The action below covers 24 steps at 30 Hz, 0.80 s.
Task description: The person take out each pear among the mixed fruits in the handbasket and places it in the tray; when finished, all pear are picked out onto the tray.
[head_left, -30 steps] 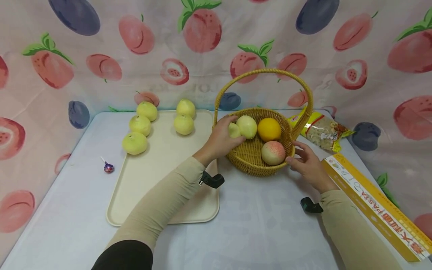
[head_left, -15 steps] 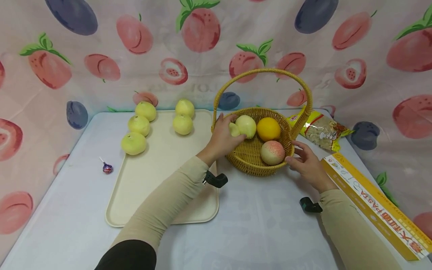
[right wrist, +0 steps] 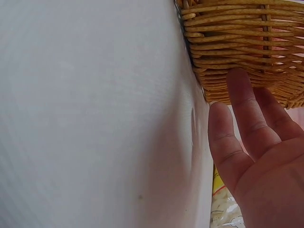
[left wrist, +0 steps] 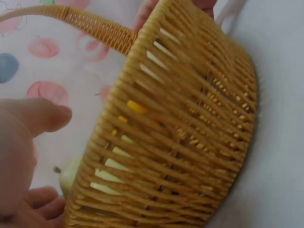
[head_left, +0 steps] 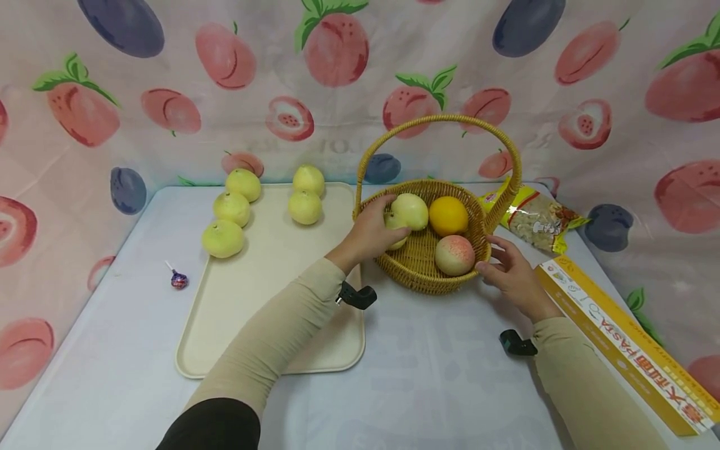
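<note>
My left hand (head_left: 371, 231) reaches over the left rim of a woven wicker basket (head_left: 419, 282) with a tall arched handle. Its thumb (left wrist: 54, 116) stands apart from its fingers, and nothing is gripped between them. A pale green pear (head_left: 396, 239) lies low beside that hand, partly hidden; another pale green pear (head_left: 410, 211) lies against it. Inside the basket are also an orange (head_left: 448, 215) and a blushed peach (head_left: 455, 255). My right hand (head_left: 514, 275) rests its fingertips on the basket's right side, its fingers (right wrist: 244, 104) extended against the outer weave.
A cream tray (head_left: 270, 300) left of the basket bears several round yellow-green fruits (head_left: 223, 239) along its far part. A wrapped lollipop (head_left: 180, 279) lies left of it. On the right are a yellow snack bag (head_left: 537, 215) and a long pasta box (head_left: 624, 344).
The pear that my left hand held has gone lower into the basket, and the fingers have let go of it. The right hand keeps its place at the rim.
</note>
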### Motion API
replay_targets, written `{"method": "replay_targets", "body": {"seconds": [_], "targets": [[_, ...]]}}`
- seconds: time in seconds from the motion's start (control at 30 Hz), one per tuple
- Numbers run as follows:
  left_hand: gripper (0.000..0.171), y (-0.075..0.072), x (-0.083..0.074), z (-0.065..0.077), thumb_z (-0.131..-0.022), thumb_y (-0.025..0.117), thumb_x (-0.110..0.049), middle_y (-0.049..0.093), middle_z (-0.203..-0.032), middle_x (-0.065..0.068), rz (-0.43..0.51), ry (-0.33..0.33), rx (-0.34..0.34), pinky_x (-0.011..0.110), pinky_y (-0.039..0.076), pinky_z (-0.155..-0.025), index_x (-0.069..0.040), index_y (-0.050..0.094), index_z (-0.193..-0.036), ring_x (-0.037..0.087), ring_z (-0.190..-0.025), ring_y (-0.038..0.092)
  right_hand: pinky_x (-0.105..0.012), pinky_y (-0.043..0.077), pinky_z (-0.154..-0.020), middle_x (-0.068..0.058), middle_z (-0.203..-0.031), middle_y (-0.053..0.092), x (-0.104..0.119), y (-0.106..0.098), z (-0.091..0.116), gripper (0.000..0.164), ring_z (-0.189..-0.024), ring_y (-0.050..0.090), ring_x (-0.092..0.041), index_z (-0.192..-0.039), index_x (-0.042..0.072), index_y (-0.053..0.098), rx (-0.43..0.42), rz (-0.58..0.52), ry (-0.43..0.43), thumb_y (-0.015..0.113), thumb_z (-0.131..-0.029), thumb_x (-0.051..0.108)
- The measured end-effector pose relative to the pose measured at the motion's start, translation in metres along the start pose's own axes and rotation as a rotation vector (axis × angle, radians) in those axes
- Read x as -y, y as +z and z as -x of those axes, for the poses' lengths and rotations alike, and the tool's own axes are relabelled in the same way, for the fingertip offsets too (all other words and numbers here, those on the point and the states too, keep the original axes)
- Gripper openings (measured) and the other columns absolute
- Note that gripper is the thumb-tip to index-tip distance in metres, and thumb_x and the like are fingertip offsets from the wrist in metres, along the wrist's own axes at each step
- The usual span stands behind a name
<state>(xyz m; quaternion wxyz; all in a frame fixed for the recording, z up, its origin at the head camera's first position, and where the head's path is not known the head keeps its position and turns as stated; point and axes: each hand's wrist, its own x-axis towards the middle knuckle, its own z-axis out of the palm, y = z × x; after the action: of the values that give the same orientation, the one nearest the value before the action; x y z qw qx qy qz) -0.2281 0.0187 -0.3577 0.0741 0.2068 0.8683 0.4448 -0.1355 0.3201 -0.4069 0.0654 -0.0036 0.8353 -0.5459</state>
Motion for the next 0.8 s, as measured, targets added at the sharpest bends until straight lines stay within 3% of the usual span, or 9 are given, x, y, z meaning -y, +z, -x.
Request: {"method": "replay_targets", "body": {"seconds": [0.23, 0.43, 0.8], "targets": [[0.072, -0.009, 0.003, -0.012, -0.094, 0.071, -0.029, 0.043, -0.152, 0.011, -0.141, 0.043, 0.126, 0.036, 0.039, -0.107, -0.006, 0.036, -0.153, 0.024, -0.135, 0.044, -0.024, 0.054, -0.084, -0.026, -0.156, 0.03, 0.0, 0.0, 0.0, 0.075, -0.12, 0.053, -0.031, -0.16, 0.014, 0.018, -0.002, -0.001, 0.005, 0.06, -0.101, 0.036], [0.066, -0.014, 0.002, -0.015, -0.095, 0.07, -0.033, 0.05, -0.146, 0.011, -0.149, 0.004, 0.206, 0.034, 0.043, -0.103, -0.009, 0.043, -0.15, 0.023, -0.13, 0.049, -0.026, 0.054, -0.085, -0.027, -0.157, 0.028, 0.001, 0.001, 0.002, 0.075, -0.125, 0.049, -0.038, -0.161, 0.015, 0.016, 0.008, -0.014, 0.011, 0.059, -0.102, 0.033], [0.064, -0.003, -0.005, -0.02, -0.093, 0.071, -0.035, 0.051, -0.146, 0.006, -0.156, 0.038, 0.311, 0.033, 0.041, -0.105, -0.01, 0.048, -0.148, 0.022, -0.129, 0.048, -0.025, 0.054, -0.084, -0.027, -0.156, 0.029, 0.002, 0.0, 0.0, 0.075, -0.121, 0.053, -0.032, -0.161, 0.015, 0.016, 0.009, -0.002, 0.013, 0.059, -0.102, 0.033]]}}
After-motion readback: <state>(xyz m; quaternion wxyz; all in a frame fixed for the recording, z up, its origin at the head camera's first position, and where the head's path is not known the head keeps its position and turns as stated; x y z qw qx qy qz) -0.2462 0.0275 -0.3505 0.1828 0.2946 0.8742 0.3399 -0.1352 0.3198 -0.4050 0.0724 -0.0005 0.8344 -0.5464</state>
